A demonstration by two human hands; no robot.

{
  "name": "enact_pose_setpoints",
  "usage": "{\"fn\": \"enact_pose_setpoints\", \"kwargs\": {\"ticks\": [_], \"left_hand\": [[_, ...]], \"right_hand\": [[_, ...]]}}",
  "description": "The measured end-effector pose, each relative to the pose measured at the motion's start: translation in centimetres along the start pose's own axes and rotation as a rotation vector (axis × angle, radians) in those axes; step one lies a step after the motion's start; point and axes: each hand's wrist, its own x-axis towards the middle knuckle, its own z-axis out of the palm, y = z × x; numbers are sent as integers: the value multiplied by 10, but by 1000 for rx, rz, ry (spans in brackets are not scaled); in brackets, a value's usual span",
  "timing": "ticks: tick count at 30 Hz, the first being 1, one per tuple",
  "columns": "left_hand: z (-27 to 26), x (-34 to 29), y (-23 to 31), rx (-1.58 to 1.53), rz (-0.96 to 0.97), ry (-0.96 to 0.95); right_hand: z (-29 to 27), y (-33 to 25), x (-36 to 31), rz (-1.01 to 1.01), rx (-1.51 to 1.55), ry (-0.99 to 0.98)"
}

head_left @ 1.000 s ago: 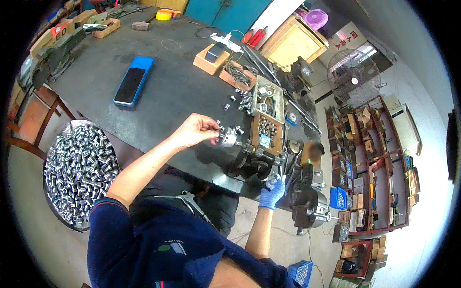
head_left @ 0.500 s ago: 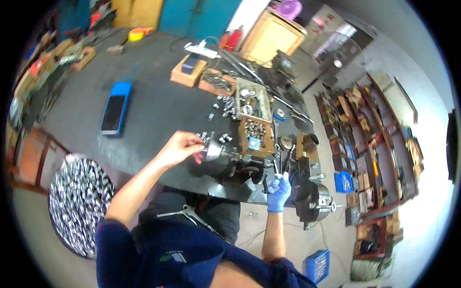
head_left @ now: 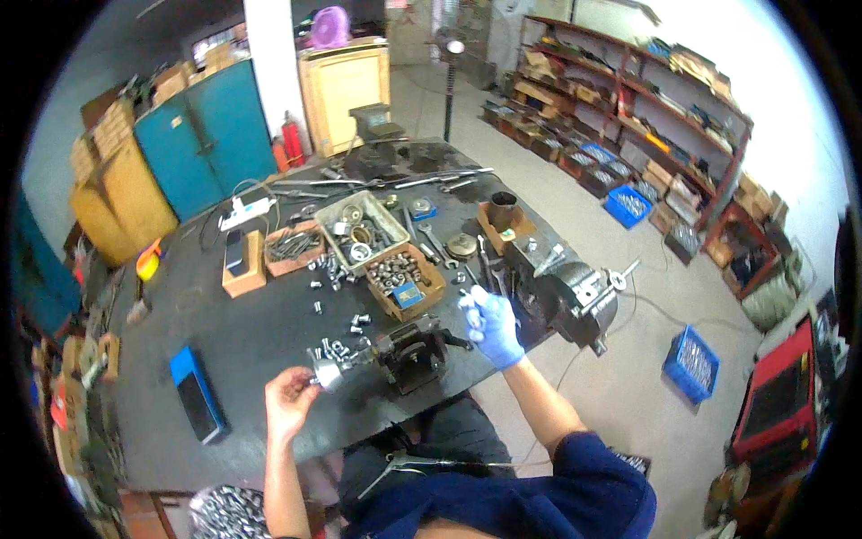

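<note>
My bare left hand (head_left: 289, 397) is at the near side of the bench. Its thumb and fingers are pinched together at a silver, cup-shaped metal part (head_left: 327, 373), and whatever they hold is too small to make out. That part sits at the end of a dark bench-mounted device (head_left: 413, 357). Small shiny metal pieces (head_left: 334, 349) lie loose just behind it. My right hand (head_left: 492, 331), in a blue glove, hovers right of the device near the bench edge. Its fingers are curled in, and their contents are hidden.
A cardboard box of metal parts (head_left: 426, 295) and a grey tray of rings (head_left: 325, 214) stand behind the device. A dark machine with a handle (head_left: 579, 301) sits at the right edge. Wrenches (head_left: 431, 241) lie between. A blue phone-like device (head_left: 197, 395) rests at left.
The view has swung to the right and upward, so the bench appears turned. My left hand remains beside the silver part; my right hand now appears nearer the dark device.
</note>
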Motion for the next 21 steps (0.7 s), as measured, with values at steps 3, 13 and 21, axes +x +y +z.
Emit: {"fn": "enact_pose_setpoints", "kwargs": {"ticks": [3,13,21], "left_hand": [[3,4,-10,122,64,45],[32,7,-10,-96,148,149],[47,-1,-4,1,137,256]], "right_hand": [[-2,-7,38,91,125,-113],[-14,70,99,96,96,192],[-42,82,47,79,-132,205]]}}
